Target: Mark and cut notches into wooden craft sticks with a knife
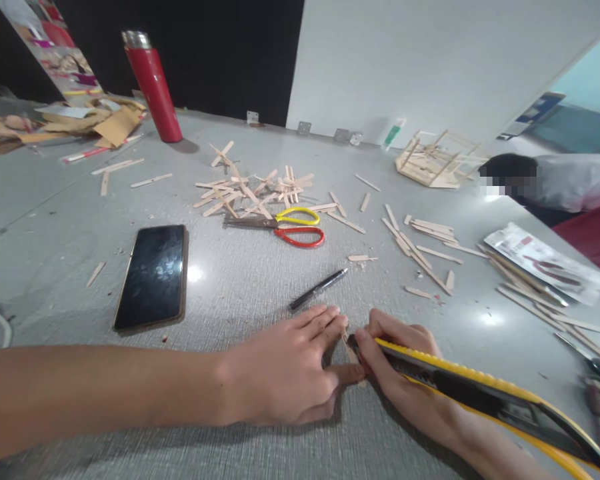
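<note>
Cutter (pixel 485 393) and wooden stick (pixel 351 355) meet between our hands

We have both hands on the near side of the grey table (pixel 240 280). Our left hand (pixel 295 373) comes in from the left and lies palm down, its fingers stretched out close together and its thumb apart; forefinger and thumb rest at the wooden stick, which lies on the tabletop between our hands, partly hidden by them. Our right hand (pixel 407 398) is curled around the yellow and black cutter, gripping it near the front end, while the long body slants back toward the near right. We cannot tell whether the blade touches the wood.

Just beyond our left fingers we see a black pen (pixel 317 289) lying at a slant. Farther off, scissors (pixel 276 223) with one yellow and one red handle lie at the near side of a loose heap of sticks (pixel 250 193). On the left lies a phone (pixel 153 277) with a dark screen; beyond it a red bottle (pixel 155 93) stands upright, with torn cardboard (pixel 117 125) to its left. On the right, more sticks are scattered near a white packet (pixel 543 263). A wooden frame (pixel 425 175) sits at the far right, and beside it a person (pixel 575 180) leans in.
</note>
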Demonstrator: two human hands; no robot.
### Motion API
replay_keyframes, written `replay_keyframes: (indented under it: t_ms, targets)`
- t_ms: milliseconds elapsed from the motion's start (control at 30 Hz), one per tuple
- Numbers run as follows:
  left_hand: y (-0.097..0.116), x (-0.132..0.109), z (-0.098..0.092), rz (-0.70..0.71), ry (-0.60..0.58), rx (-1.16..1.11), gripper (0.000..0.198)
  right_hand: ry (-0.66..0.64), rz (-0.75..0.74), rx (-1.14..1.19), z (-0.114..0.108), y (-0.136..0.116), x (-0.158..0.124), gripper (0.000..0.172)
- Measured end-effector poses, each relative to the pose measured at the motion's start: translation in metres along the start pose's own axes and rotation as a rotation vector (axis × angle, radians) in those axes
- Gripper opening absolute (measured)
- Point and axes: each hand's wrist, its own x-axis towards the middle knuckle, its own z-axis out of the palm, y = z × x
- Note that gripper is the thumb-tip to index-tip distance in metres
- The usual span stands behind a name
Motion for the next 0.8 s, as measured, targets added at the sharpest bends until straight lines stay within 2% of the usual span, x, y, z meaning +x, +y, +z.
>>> replay_keyframes:
  t_ms: [300, 500, 800]
  targets:
    - [0.0, -0.001, 0.004, 0.0, 0.029, 0.008, 0.049, -0.009, -0.013, 0.018, -0.002, -0.003, 0.004, 0.041]
    - [0.0, -0.002, 0.008, 0.019, 0.034, -0.011, 0.047, -0.018, 0.056, 0.122, -0.006, -0.003, -0.001, 0.045]
    - [0.0, -0.003, 0.011, 0.014, 0.056, -0.029, 0.048, -0.012, 0.072, 0.082, -0.001, -0.001, 0.0, 0.042]
